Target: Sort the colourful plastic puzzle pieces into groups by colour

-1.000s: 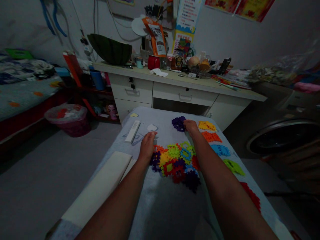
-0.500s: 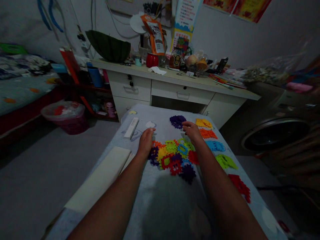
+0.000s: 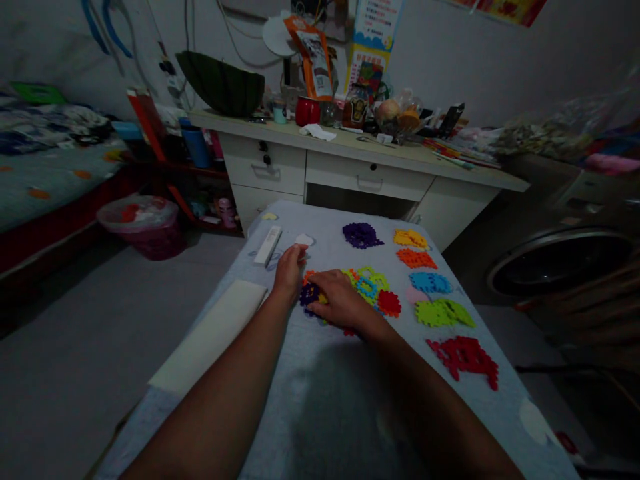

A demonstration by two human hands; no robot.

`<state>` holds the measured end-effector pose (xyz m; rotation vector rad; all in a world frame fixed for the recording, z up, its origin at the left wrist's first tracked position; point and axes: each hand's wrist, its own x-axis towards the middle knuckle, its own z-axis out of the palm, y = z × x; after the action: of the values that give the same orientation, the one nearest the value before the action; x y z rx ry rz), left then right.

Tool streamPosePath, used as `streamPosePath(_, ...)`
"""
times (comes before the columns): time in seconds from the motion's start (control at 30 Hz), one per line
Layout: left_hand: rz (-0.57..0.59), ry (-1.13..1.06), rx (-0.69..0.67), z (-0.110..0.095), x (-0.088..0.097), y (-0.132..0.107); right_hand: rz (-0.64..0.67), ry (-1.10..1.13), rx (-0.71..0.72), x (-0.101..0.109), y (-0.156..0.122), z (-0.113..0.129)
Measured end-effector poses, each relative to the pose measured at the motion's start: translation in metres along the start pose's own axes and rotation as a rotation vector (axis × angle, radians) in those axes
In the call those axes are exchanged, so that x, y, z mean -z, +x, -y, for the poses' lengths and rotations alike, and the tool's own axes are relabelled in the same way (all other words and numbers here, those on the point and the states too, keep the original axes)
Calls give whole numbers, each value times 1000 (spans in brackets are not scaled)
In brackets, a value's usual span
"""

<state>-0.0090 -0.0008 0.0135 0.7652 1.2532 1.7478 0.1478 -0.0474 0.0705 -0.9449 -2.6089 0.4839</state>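
Observation:
A mixed pile of coloured plastic puzzle tiles (image 3: 367, 290) lies in the middle of a cloth-covered table (image 3: 320, 393). My right hand (image 3: 337, 301) rests palm down on the pile's left part, fingers curled over a purple tile (image 3: 309, 294); whether it grips the tile is unclear. My left hand (image 3: 289, 268) lies flat on the cloth just left of the pile, fingers stretched out. Sorted groups lie to the right: purple (image 3: 362, 235), yellow (image 3: 410, 238), orange (image 3: 416, 258), blue (image 3: 431, 283), green (image 3: 443, 312), red (image 3: 465, 359).
A white box (image 3: 268, 245) and a small white piece (image 3: 304, 239) lie beyond my left hand. A long pale board (image 3: 210, 337) lies along the table's left edge. A cluttered desk (image 3: 360, 157) stands behind, a pink bin (image 3: 143, 225) at left, a washing machine (image 3: 565, 260) at right.
My right hand has come back from the purple group at the far side and moved left onto the mixed pile. My left hand has stayed put.

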Motion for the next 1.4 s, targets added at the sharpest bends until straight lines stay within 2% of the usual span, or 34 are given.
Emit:
streamPosePath(0.23, -9, -32, 10, 3, 0, 3, -44, -9, -47, -6, -2, -9)
streamPosePath(0.57, 36, 65, -19, -3, -3, -5, -317, 245, -176, 4, -3, -35)
streamPosePath(0.77, 56, 128, -45, 3, -1, -1, -421, 430, -364, 12, 0, -68)
streamPosePath(0.93, 70, 165, -57, 7, -1, 1, -508, 464, -562, 22, 18, -98)
streamPosePath(1.17, 61, 183, -42, 4, -2, 1, -715, 346, -614, 24, 57, -136)
streamPosePath(1.4, 59, 180, -8, -1, -4, 0, -685, 109, -615, 27, 82, -153)
